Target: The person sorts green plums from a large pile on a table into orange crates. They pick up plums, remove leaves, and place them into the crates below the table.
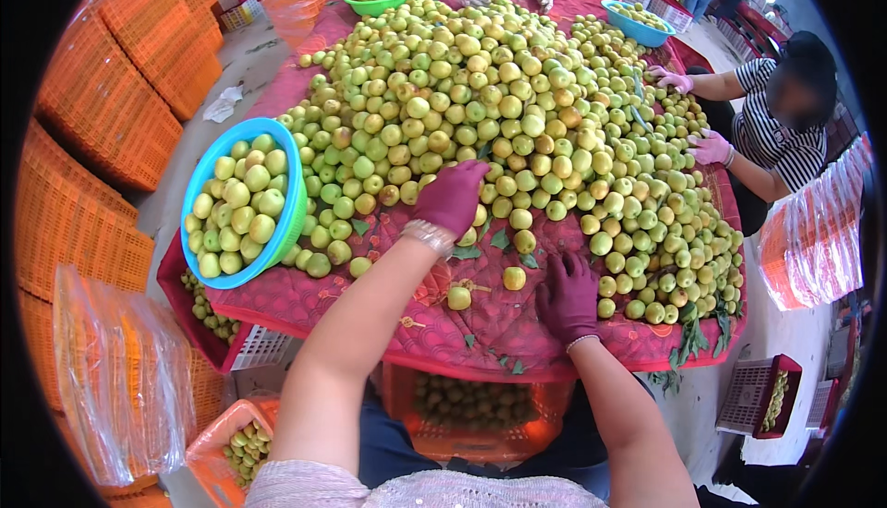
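A large heap of small round yellow-green fruits (443,106), which look like jujubes, covers most of a table spread with a quilted red cloth (485,335). My left hand (452,198), in a maroon glove, reaches into the heap's near edge. Its fingertips are partly hidden, so any grip is unclear. On the cloth near the front edge, my right hand (569,298), also gloved, lies palm down with fingers apart and holds nothing visible. Two loose fruits, one (513,278) beside the right hand and another (459,298) farther left, sit among scattered green leaves (466,252).
A blue-rimmed basin (299,193) of fruit stands at the table's left edge. Under the front edge is an orange crate (478,439) with fruit. Stacked orange crates (104,92) line the left. Co-workers' gloved hands (710,148) touch the heap at right and far side.
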{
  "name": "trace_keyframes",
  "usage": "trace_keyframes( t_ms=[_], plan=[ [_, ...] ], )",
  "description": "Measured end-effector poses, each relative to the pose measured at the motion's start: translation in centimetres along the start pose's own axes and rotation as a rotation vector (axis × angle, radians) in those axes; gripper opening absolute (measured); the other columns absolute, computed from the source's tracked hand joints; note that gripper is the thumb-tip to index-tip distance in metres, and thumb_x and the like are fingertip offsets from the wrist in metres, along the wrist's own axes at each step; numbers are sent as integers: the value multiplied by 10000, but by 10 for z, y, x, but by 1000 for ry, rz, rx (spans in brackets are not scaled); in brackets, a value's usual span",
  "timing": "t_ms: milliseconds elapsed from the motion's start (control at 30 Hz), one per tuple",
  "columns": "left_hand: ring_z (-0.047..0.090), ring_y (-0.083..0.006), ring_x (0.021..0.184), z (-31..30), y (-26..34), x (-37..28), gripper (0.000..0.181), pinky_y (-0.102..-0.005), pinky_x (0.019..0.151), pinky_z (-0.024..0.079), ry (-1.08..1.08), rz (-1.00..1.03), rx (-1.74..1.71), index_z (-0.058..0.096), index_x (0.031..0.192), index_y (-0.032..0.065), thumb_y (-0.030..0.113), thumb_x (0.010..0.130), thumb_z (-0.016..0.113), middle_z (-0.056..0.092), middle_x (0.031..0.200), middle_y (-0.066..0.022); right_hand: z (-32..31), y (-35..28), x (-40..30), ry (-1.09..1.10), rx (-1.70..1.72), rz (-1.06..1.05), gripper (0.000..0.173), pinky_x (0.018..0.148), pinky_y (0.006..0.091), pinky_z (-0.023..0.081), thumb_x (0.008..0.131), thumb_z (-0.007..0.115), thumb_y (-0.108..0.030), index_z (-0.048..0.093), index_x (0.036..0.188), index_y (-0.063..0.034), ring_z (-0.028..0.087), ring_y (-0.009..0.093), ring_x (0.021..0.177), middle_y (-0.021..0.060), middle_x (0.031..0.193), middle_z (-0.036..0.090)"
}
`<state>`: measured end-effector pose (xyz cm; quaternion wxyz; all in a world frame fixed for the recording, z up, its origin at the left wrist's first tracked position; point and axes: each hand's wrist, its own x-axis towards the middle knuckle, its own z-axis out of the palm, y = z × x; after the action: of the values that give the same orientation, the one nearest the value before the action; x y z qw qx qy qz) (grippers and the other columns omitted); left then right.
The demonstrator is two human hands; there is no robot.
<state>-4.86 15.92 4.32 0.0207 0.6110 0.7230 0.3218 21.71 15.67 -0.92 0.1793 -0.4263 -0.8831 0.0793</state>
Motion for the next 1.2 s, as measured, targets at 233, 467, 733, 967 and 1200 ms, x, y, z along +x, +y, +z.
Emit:
trace_keyframes(
  t_ms=[233,467,733,967,1200],
  plan=[
    [648,-310,978,27,16,44,306,-428,767,540,-496,-217,438,599,1156,120,155,855,556,622,1134,-128,-2,3,0,2,-6,-5,535,981,520,345,746,643,-238,515,1245,-97,428,401,1210,202,1285,475],
    [600,-314,1007,-91,15,-109,429,-392,851,502,130,26,-59,579,1144,73,150,758,750,591,1109,-128,1,5,-2,28,-16,-4,549,978,523,352,752,633,-267,519,1261,-96,431,399,1217,180,1294,480],
    [559,-274,1010,-196,-89,-345,416,-365,885,458,558,-495,346,569,1143,13,77,771,743,574,1127,-152,-2,5,-5,44,-12,-7,550,982,510,354,754,646,-248,513,1263,-90,440,388,1201,190,1289,482],
    [554,-257,1028,-199,-197,-404,421,-362,898,447,778,-765,211,528,1221,-16,95,847,683,568,1165,-159,-4,1,-6,35,1,6,542,989,512,350,755,644,-248,518,1262,-103,441,388,1205,188,1280,490],
    [578,-226,1043,-181,-143,-333,435,-350,894,466,809,-564,73,511,1269,-9,24,855,642,587,1182,-106,0,5,-5,69,-26,-19,535,977,521,357,748,645,-236,513,1249,-102,442,391,1202,186,1263,497]
  ],
)
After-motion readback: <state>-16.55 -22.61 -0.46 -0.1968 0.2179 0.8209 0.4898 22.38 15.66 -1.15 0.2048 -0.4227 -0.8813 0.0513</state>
